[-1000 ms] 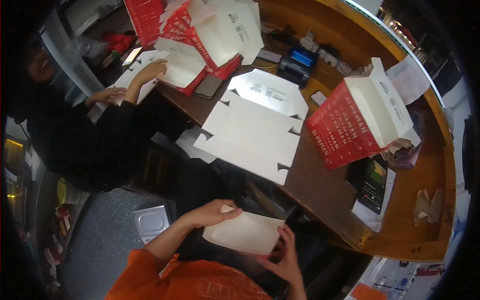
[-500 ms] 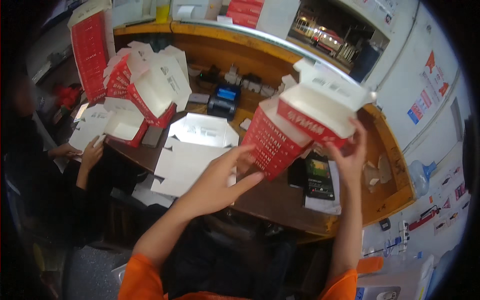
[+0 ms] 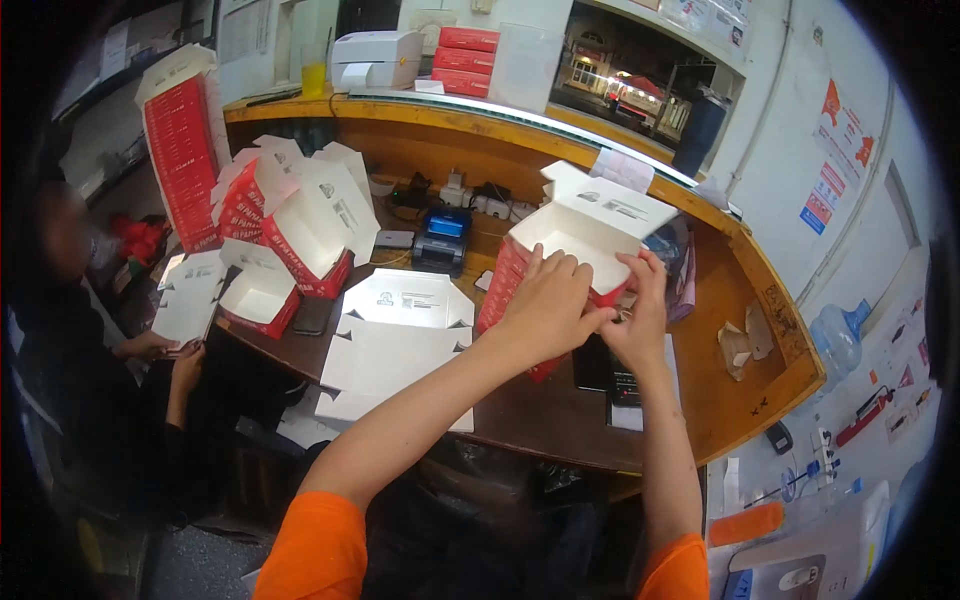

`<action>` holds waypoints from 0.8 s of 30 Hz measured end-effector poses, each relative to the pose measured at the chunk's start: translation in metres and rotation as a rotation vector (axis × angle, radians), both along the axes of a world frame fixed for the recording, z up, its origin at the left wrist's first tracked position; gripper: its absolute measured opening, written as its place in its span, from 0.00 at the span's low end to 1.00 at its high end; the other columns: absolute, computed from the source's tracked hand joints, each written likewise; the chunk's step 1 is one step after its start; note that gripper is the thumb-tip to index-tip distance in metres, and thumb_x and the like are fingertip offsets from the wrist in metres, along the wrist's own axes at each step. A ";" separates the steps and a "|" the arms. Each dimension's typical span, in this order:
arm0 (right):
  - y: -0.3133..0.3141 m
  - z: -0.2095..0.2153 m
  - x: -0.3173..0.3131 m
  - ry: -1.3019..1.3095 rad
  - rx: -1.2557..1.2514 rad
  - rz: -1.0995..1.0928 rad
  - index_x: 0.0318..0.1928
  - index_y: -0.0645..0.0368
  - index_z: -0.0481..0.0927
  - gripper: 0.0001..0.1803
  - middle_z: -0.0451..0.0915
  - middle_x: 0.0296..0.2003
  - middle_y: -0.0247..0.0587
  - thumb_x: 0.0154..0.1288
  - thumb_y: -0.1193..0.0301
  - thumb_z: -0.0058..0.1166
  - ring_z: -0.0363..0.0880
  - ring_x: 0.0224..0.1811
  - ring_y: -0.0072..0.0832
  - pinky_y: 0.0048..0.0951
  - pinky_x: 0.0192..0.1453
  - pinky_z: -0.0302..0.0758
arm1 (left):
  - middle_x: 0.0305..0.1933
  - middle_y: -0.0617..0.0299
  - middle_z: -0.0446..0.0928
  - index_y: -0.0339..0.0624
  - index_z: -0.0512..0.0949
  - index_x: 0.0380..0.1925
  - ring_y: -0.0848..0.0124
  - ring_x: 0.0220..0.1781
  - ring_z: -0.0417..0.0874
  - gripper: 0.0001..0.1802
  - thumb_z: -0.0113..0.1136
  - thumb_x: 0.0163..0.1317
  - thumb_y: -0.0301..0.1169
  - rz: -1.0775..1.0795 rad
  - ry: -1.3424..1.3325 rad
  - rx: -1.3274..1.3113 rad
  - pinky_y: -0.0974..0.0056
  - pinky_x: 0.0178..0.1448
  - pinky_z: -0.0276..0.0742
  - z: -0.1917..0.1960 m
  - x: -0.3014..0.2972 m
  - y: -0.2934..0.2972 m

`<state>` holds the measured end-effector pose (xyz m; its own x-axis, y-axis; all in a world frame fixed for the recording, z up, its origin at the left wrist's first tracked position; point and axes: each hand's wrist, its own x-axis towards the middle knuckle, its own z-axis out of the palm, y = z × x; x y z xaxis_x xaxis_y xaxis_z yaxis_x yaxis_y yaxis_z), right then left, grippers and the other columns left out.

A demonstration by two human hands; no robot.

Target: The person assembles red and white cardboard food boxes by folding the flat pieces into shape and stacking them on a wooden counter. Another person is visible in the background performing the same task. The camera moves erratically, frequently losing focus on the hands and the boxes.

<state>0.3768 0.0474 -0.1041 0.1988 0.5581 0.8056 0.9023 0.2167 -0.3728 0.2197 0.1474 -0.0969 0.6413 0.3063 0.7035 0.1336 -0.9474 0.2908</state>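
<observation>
As the left hand grips the near side of the open food carton at two o'clock, fingers hooked inside, the right hand clasps its right corner, hiding much red wall; the lid's print is illegible.

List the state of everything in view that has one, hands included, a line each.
Top red box: formed, lid open, on a stack
Left hand: on that box, fingers reaching inside
Right hand: gripping its edge
White blank on table: unfolded
Small red box at left: formed, lid open
Small black device: screen lit blue
White printer: paper sticking out
Glass of yellow drink: upright
</observation>
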 end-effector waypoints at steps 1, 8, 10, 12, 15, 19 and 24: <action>0.005 -0.001 0.005 -0.013 -0.025 -0.018 0.66 0.50 0.73 0.41 0.62 0.68 0.60 0.48 0.71 0.71 0.72 0.65 0.56 0.46 0.66 0.73 | 0.49 0.39 0.80 0.32 0.80 0.40 0.42 0.55 0.78 0.23 0.66 0.63 0.46 -0.002 0.005 -0.008 0.41 0.74 0.62 0.002 0.005 0.002; 0.017 -0.009 0.012 -0.075 -0.040 0.000 0.72 0.57 0.61 0.48 0.62 0.61 0.54 0.52 0.71 0.73 0.75 0.50 0.38 0.35 0.53 0.79 | 0.39 0.44 0.81 0.34 0.80 0.35 0.47 0.46 0.80 0.16 0.65 0.64 0.39 0.086 0.024 0.069 0.46 0.53 0.75 -0.012 0.026 0.023; 0.011 -0.020 0.019 -0.050 0.010 0.083 0.68 0.58 0.63 0.45 0.63 0.59 0.53 0.52 0.70 0.75 0.75 0.50 0.39 0.37 0.53 0.79 | 0.38 0.47 0.81 0.35 0.78 0.35 0.49 0.45 0.80 0.16 0.66 0.63 0.38 0.071 0.036 0.141 0.47 0.54 0.74 -0.014 0.023 0.025; 0.003 -0.025 0.025 -0.062 -0.011 0.111 0.56 0.60 0.70 0.32 0.68 0.52 0.51 0.54 0.70 0.75 0.75 0.49 0.40 0.39 0.52 0.78 | 0.37 0.50 0.80 0.36 0.77 0.37 0.50 0.44 0.79 0.17 0.70 0.59 0.37 0.039 0.073 0.176 0.49 0.53 0.74 -0.011 0.016 0.025; -0.001 -0.026 0.035 -0.143 -0.172 0.111 0.47 0.62 0.75 0.21 0.74 0.45 0.48 0.57 0.73 0.72 0.77 0.47 0.42 0.39 0.49 0.77 | 0.36 0.50 0.80 0.37 0.78 0.35 0.50 0.44 0.79 0.15 0.71 0.56 0.35 0.000 0.068 0.189 0.49 0.53 0.73 -0.006 0.016 0.024; 0.001 -0.026 0.031 -0.061 -0.166 0.209 0.38 0.62 0.79 0.09 0.75 0.39 0.48 0.61 0.76 0.66 0.78 0.41 0.46 0.41 0.47 0.76 | 0.33 0.50 0.79 0.37 0.79 0.29 0.49 0.42 0.79 0.12 0.71 0.56 0.34 0.002 0.092 0.065 0.48 0.53 0.73 -0.002 0.014 0.018; 0.005 -0.023 0.017 -0.109 -0.205 0.225 0.37 0.60 0.79 0.06 0.76 0.39 0.47 0.63 0.73 0.63 0.77 0.46 0.48 0.46 0.49 0.72 | 0.31 0.44 0.79 0.35 0.78 0.29 0.44 0.38 0.79 0.14 0.72 0.59 0.35 0.044 -0.038 0.078 0.47 0.49 0.75 -0.009 0.011 0.031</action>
